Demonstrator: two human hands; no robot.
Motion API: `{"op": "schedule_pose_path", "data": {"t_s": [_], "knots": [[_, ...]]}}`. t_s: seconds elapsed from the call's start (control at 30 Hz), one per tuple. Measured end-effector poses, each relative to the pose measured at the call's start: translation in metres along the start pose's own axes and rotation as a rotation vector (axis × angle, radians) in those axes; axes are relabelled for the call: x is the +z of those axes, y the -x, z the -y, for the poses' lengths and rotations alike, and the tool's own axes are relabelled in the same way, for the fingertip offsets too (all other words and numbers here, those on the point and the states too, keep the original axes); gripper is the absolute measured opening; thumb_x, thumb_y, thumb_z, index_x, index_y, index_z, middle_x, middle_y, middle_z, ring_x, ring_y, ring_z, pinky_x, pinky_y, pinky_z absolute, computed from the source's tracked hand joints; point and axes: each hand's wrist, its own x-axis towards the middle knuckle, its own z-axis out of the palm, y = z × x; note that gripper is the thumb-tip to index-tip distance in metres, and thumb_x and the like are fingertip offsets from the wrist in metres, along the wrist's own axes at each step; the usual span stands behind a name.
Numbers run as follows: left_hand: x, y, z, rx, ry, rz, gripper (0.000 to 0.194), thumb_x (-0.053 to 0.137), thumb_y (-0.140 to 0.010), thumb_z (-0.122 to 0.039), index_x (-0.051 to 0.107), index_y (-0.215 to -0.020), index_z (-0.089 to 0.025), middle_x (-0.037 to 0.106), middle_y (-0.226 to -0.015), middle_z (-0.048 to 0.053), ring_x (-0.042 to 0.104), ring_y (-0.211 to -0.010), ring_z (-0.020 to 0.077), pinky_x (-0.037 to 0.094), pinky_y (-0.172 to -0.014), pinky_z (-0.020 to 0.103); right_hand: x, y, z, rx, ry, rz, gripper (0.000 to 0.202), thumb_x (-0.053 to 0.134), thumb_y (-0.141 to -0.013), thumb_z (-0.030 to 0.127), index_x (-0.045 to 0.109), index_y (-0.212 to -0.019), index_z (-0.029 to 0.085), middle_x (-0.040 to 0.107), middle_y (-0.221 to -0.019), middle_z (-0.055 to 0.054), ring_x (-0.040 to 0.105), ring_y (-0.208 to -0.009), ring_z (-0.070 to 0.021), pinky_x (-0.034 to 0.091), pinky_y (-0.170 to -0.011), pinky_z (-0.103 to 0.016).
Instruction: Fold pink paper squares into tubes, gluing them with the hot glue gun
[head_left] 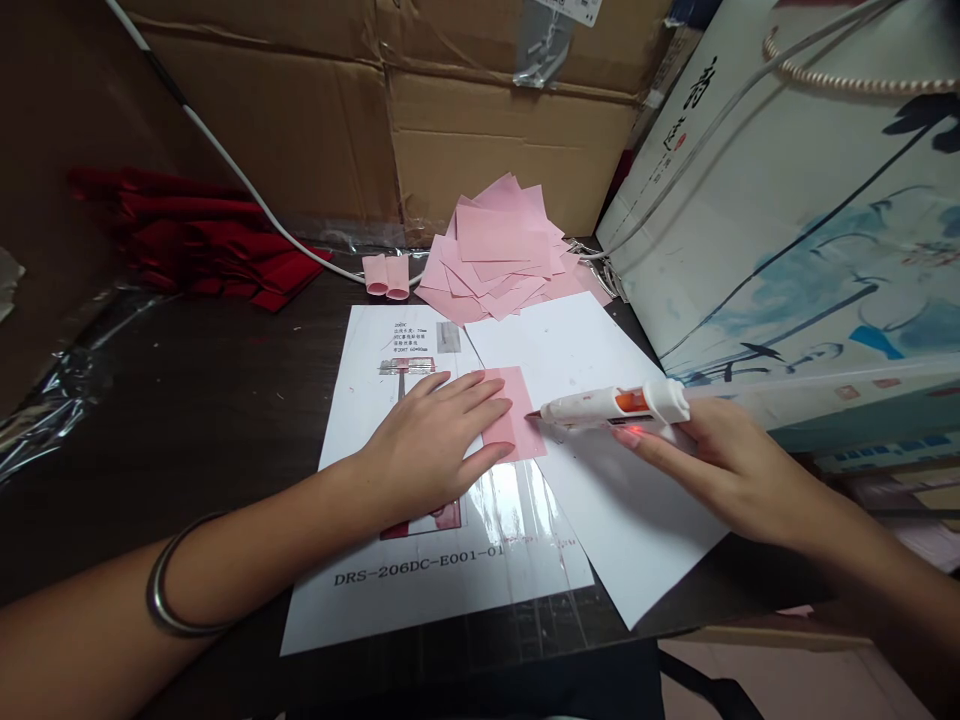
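A pink paper piece lies over two white sheets on the dark table. My left hand rests flat with its fingers spread, fingertips on the left part of that piece. In my right hand is a white glue gun with an orange part. Its tip points left and meets or hovers just over the pink piece's right part; which of the two, I cannot tell. Beneath my left hand is a printed sheet with pictures and text. A plain white sheet lies to its right.
Behind the sheets is a pile of pink paper pieces, with two rolled pink tubes beside it. Red folded material lies at the back left. Cardboard boxes stand behind. A white cable hangs down, and a painted panel leans at right.
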Motion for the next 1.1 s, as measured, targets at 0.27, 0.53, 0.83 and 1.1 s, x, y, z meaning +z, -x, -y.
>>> {"op": "schedule_pose_path", "data": {"t_s": [0.27,0.53,0.83,1.1], "knots": [[-0.001,0.0,-0.001,-0.01,0.019,-0.004,0.045,0.042,-0.097,-0.044,0.057,-0.129,-0.016,0.052,-0.143,0.009,0.043,-0.136,0.026,0.031,-0.111,0.048,-0.001,-0.021,0.008,-0.143,0.118,0.025,0.031,0.044,-0.095,0.044,0.055,-0.076,0.023,0.058,-0.069,-0.002,0.05,-0.059,-0.0189,0.035,-0.058,-0.034],[-0.001,-0.001,-0.001,-0.034,0.03,0.027,0.052,0.043,-0.096,-0.045,0.048,-0.137,-0.014,0.051,-0.144,0.008,0.041,-0.137,0.0256,0.03,-0.113,0.047,-0.002,-0.025,0.009,-0.138,0.158,0.059,0.031,0.043,-0.095,0.046,0.063,-0.088,0.024,0.064,-0.083,-0.003,0.058,-0.07,-0.0206,0.041,-0.066,-0.035],[-0.002,-0.001,-0.001,-0.033,0.019,0.027,0.05,0.044,-0.096,-0.045,0.05,-0.135,-0.013,0.052,-0.143,0.009,0.043,-0.136,0.0262,0.03,-0.112,0.047,-0.006,-0.026,0.003,0.031,0.005,-0.059,0.038,0.049,-0.09,0.056,0.059,-0.073,0.023,0.056,-0.063,-0.001,0.05,-0.057,-0.0182,0.037,-0.055,-0.033],[-0.002,0.0,-0.001,-0.027,0.027,0.021,0.047,0.044,-0.096,-0.044,0.051,-0.132,-0.015,0.052,-0.143,0.009,0.043,-0.136,0.0263,0.03,-0.112,0.047,0.022,-0.062,-0.03,0.156,-0.193,-0.253,0.046,0.044,-0.091,0.061,0.061,-0.085,0.019,0.06,-0.067,-0.003,0.054,-0.061,-0.0184,0.037,-0.053,-0.029]]}}
